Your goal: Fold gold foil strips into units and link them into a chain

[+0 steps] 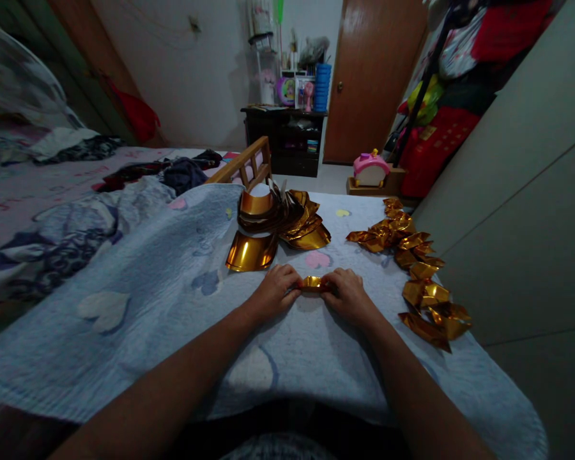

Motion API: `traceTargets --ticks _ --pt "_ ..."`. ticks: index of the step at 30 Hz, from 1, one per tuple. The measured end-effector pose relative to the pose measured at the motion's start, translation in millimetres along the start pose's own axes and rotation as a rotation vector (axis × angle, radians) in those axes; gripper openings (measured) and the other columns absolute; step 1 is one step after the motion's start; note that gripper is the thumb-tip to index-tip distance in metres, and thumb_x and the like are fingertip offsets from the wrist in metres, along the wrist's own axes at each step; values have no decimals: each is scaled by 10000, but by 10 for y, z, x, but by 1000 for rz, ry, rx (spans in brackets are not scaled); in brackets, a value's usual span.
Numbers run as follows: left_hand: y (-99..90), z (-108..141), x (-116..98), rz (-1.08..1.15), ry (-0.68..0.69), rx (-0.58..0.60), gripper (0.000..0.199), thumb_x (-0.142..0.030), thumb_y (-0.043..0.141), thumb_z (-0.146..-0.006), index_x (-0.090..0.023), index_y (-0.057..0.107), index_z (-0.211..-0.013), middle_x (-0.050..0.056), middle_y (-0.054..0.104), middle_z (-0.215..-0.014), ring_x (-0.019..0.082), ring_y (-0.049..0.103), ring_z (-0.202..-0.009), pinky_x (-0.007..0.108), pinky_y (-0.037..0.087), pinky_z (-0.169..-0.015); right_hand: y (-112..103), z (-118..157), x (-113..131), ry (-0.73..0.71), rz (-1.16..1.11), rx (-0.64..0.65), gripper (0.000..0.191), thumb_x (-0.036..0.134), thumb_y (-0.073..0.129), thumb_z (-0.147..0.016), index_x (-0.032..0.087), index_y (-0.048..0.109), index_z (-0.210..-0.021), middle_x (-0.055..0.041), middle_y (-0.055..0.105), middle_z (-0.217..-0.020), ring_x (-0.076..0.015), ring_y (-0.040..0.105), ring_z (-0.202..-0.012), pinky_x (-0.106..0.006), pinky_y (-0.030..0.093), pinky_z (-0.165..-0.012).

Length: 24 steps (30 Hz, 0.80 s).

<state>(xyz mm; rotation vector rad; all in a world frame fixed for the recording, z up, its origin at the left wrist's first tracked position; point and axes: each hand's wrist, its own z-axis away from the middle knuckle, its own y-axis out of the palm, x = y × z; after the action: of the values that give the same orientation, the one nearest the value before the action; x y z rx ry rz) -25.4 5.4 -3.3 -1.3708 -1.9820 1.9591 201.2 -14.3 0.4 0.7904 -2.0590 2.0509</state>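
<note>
A small shiny gold foil piece (312, 283) is held level over the light blue cloth (287, 358). My left hand (278, 291) pinches its left end, and my right hand (347, 292) pinches the right end. Both ends are hidden by the fingers. Just beyond my left hand lies a curved gold foil sheet (252, 252). A pile of gold foil sheets (306, 223) sits behind it, some of them crumpled. To the right of my right hand, several folded gold foil pieces (426, 292) lie in a loose row.
A wooden rail (246, 163) rises at the cloth's far edge. Bedding and clothes (124, 204) cover the bed on the left. A black cabinet (282, 140) stands by the back wall, beside a brown door (374, 83). A pale panel (522, 211) borders the right side.
</note>
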Motion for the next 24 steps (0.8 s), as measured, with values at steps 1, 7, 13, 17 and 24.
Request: traceTargets --ticks 1,7,13,17,24 --pt "5 -2 -1 -2 3 -5 58 -152 627 -877 -171 658 -923 69 635 -993 233 559 -973 377 430 -880 -6 1 5 -9 -5 0 178 177 661 -823 200 710 -993 -74 672 -993 -240 532 -951 -347 300 -804" --pt "53 -21 -24 -23 71 -45 78 -155 646 -861 -166 673 -933 73 632 -970 229 556 -947 363 436 -850 -36 1 46 -15 -51 -12 92 139 667 -788 181 659 -870 -44 670 -860 -204 541 -847 -317 305 -761" --pt "107 -53 -26 -35 129 -2 99 -145 583 -891 -188 671 -908 51 629 -883 205 559 -880 329 441 -800 1 -8 6 -75 -132 -25 144 91 622 -740 186 590 -844 -36 632 -847 -182 528 -799 -286 343 -724" --pt "105 -38 -23 -32 134 27 114 -134 561 -884 -194 658 -890 50 629 -866 202 577 -870 314 445 -769 12 10 -49 -37 -146 -54 104 139 631 -752 196 558 -799 -19 606 -799 -165 504 -730 -273 337 -665" --pt "51 -2 -102 -30 140 56 179 -96 563 -830 -196 661 -943 52 634 -878 207 584 -873 320 457 -781 -13 22 -58 -27 -101 9 71 126 636 -772 192 649 -796 -12 634 -785 -158 539 -738 -272 357 -681"
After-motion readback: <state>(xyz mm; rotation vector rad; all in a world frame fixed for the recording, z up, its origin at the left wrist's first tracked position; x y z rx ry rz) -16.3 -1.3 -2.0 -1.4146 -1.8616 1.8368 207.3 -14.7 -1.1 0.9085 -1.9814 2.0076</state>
